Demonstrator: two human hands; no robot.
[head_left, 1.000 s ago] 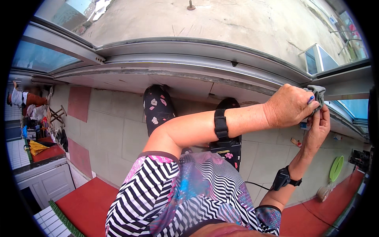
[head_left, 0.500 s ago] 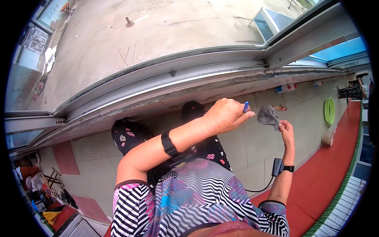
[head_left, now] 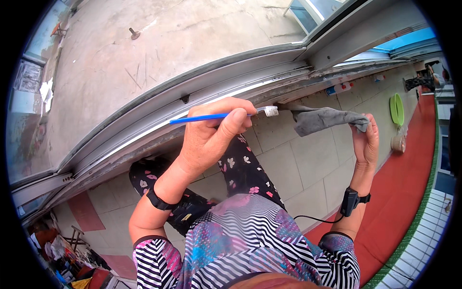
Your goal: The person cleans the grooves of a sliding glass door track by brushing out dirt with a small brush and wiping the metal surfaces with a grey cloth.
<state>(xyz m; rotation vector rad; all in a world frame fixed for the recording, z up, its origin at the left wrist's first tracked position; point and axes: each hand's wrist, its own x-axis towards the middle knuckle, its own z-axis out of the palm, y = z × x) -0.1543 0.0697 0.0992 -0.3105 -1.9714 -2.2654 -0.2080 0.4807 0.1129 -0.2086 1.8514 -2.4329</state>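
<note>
A toothbrush point(head_left: 202, 117) with a blue handle is pinched between the thumb and fingers of my left hand point(head_left: 209, 132), just above the silver window frame. Its pale bristle head points right, toward a limp grey cloth point(head_left: 327, 120). My right hand point(head_left: 366, 144) grips the cloth by its right end, and the rest stretches left and hangs down over the tiled floor. A small gap separates bristles and cloth. The window's metal sill and track point(head_left: 240, 79) run just beyond both hands.
A plastic bottle point(head_left: 339, 88) lies along the wall below the sill. Farther right are a bright green basin point(head_left: 397, 110) and a small woven basket point(head_left: 398, 144) beside a red floor strip point(head_left: 385, 202). A cable point(head_left: 317, 220) runs from my right wrist device. Clutter fills the lower left.
My left hand has moved left and turned, so the toothbrush now shows lengthwise. My right hand has shifted slightly right and up, and the cloth is stretched out leftward.
</note>
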